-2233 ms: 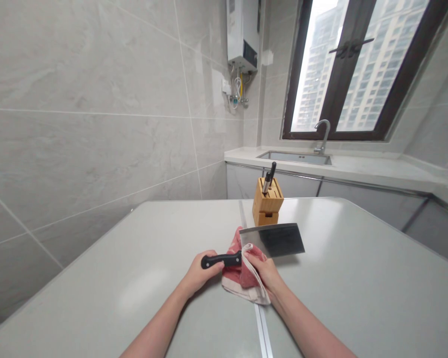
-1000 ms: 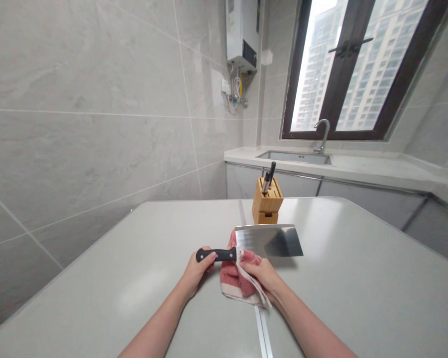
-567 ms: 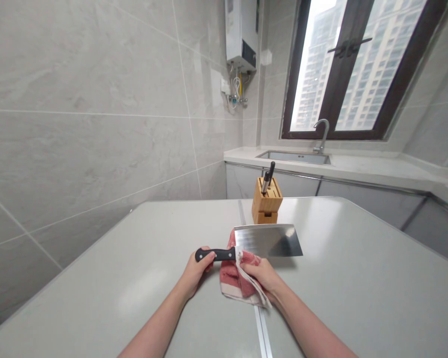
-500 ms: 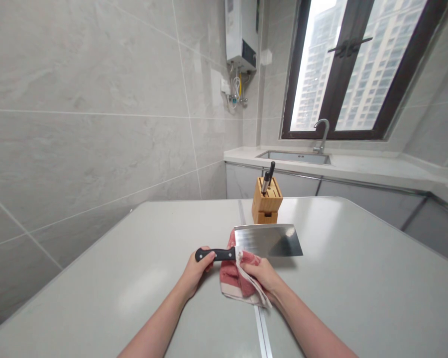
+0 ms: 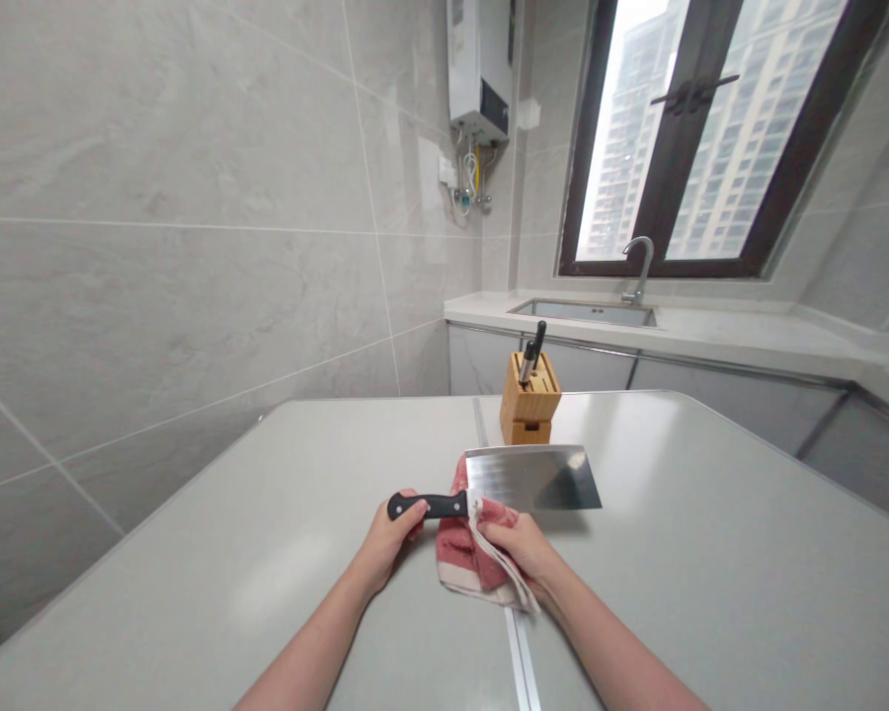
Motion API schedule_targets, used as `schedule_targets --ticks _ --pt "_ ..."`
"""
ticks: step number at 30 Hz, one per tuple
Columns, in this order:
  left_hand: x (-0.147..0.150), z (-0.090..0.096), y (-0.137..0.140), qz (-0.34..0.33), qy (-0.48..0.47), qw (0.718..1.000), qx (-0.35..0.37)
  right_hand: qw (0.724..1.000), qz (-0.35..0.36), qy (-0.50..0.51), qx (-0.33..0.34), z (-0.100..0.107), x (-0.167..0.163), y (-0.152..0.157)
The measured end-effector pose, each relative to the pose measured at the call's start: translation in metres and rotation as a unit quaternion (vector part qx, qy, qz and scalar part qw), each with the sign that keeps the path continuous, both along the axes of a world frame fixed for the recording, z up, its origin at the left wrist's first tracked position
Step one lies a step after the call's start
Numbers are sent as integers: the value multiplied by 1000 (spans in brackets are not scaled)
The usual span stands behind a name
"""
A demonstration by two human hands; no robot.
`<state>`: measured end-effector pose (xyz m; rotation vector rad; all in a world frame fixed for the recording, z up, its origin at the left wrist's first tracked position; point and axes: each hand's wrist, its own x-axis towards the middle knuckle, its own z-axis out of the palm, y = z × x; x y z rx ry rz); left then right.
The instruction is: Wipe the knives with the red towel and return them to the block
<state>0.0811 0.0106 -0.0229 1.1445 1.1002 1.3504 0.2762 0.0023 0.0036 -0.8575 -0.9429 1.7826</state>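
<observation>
A cleaver (image 5: 533, 478) with a broad steel blade and a black riveted handle is held level above the table, its blade pointing right. My left hand (image 5: 394, 530) is closed round the end of the handle. In my right hand (image 5: 523, 548) a red towel with a white border (image 5: 459, 553) is bunched, thumb on top, against the lower edge of the blade near the handle. Part of the towel also shows behind the blade's left end. My right fingers are mostly hidden under the cloth. Beyond the blade stands a wooden knife block (image 5: 531, 400) with black-handled tools in it.
The pale table (image 5: 267, 553) has a metal seam running down its middle. Behind it, a counter (image 5: 741, 331) carries a sink (image 5: 585, 312) and a faucet (image 5: 641, 267) below a window. A water heater (image 5: 480, 69) hangs in the corner; a tiled wall is at left.
</observation>
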Motion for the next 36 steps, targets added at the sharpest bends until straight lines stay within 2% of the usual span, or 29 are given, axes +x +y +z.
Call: schedule_targets --ticks 13,36 --pt "0 2 0 -5 12 1000 4 1000 -3 0 -8 6 0 -3" --pt "0 2 0 -5 5 1000 -2 1000 -6 -8 -1 -1 0 0"
